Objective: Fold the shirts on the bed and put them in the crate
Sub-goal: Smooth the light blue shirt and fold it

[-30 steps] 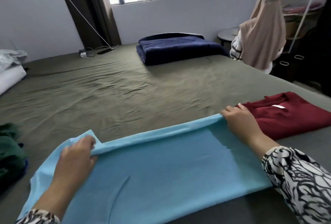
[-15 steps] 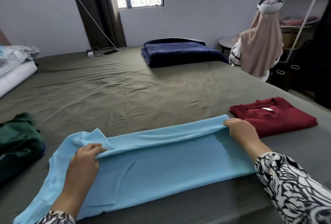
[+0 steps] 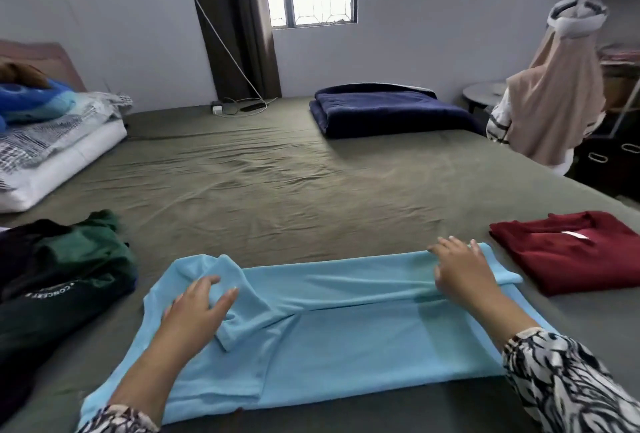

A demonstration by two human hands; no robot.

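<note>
"CONCEPT" lettering on dark shirt (image 3: 52, 297)

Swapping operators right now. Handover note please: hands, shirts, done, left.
Left hand: open, flat on the light blue shirt near its sleeve.
Right hand: open, pressing the folded far edge.
Blue shirt: on the bed, one lengthwise fold in.
Done: maroon shirt folded, at right.
Left: finish blue, fold the dark green pile at left, crate everything. Crate not in view.
</note>
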